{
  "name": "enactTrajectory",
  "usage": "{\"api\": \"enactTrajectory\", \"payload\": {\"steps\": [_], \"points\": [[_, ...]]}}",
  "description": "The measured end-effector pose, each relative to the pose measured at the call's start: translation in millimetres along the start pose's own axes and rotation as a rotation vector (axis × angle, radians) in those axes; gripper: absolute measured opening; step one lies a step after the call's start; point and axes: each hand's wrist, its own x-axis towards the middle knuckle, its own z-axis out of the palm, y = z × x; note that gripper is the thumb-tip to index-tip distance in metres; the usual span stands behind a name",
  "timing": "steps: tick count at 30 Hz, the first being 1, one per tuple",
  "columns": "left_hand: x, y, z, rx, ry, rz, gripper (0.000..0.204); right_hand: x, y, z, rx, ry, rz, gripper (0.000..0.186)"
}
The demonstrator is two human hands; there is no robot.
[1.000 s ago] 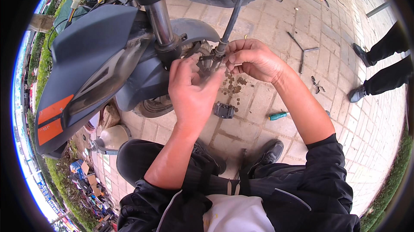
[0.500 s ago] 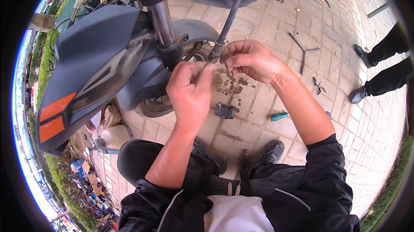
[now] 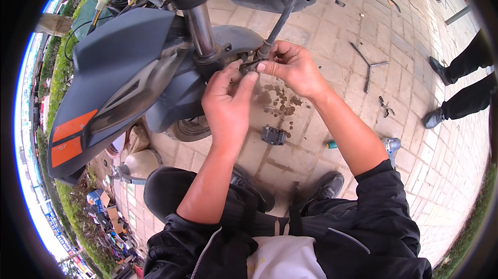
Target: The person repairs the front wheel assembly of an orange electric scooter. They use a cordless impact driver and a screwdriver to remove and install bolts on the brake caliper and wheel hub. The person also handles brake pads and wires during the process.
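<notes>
A thick black hose [image 3: 285, 17] runs down from the top to a dark fitting at its lower end, beside the front wheel of a dark grey scooter. My right hand [image 3: 295, 71] is closed round that end, its thumb pressed against the fitting and its fingers partly behind it. Just left of it, my left hand [image 3: 227, 105] pinches at a small dark piece by the hose end; fingers hide most of that piece. Below the hands a black brake caliper [image 3: 274, 135] lies on the paving, near wet brown stains [image 3: 284, 101].
The scooter's front panel [image 3: 122, 45] and fork tube [image 3: 201, 30] stand close on the left. A Y-shaped wrench [image 3: 369, 65] and a green-handled tool [image 3: 332, 144] lie to the right. Another person's legs [image 3: 464, 53] are at the far right. A whitish jug [image 3: 141, 164] stands lower left.
My right hand has moved slightly down and left, its thumb and fingers closing round the hose end. My left hand stays close by, still pinching.
</notes>
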Motion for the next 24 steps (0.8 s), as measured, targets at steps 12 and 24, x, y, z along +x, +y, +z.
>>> {"api": "enactTrajectory", "payload": {"steps": [12,24], "points": [[-0.3,-4.4,-2.7,-0.509,-0.102,-0.427,0.052,42.4,-5.7,6.8,-0.203,-0.015,-0.014,0.021],[6.2,-7.4,1.7,-0.745,-0.11,-0.526,0.062,50.8,-12.8,13.7,-0.123,-0.022,0.007,0.02]]}}
